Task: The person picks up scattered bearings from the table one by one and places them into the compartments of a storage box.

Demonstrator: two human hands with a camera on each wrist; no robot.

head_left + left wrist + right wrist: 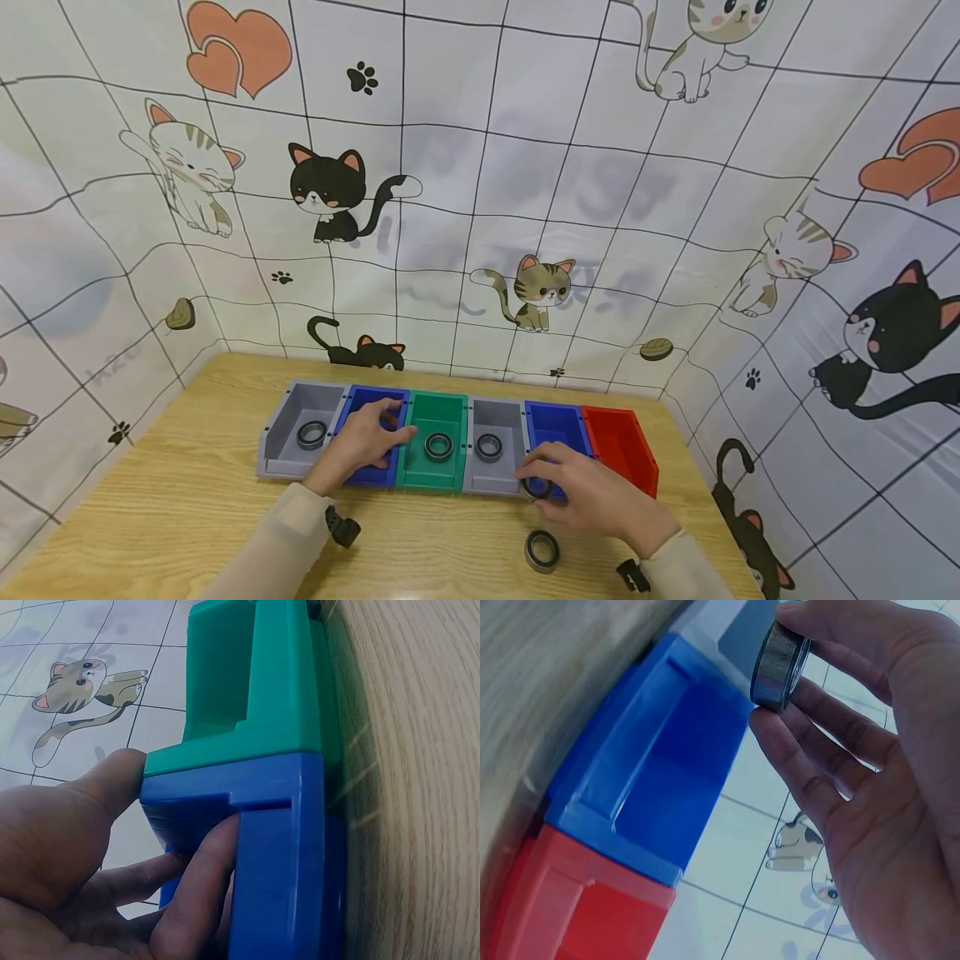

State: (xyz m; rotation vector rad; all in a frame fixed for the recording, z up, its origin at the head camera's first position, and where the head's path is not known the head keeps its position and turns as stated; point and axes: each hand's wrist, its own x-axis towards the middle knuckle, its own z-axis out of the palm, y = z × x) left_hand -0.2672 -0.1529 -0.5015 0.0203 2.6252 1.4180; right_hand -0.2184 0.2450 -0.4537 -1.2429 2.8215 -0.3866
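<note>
Right hand (594, 496), fingers pinching bearing (775, 671), works near front of right blue bin (557, 423) — slack hold or clipped lip could drop it toward second bearing (542, 551) on worktop (420, 546). Left hand (367, 435), fingers loosely parted, touches left blue bin (274, 877); stray push could skew it.

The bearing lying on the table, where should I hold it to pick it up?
I'd come from straight above and pinch the bearing by its outer rim, on opposite sides, because it's round and lies flat on the wooden table, with bare wood beside it.
</note>
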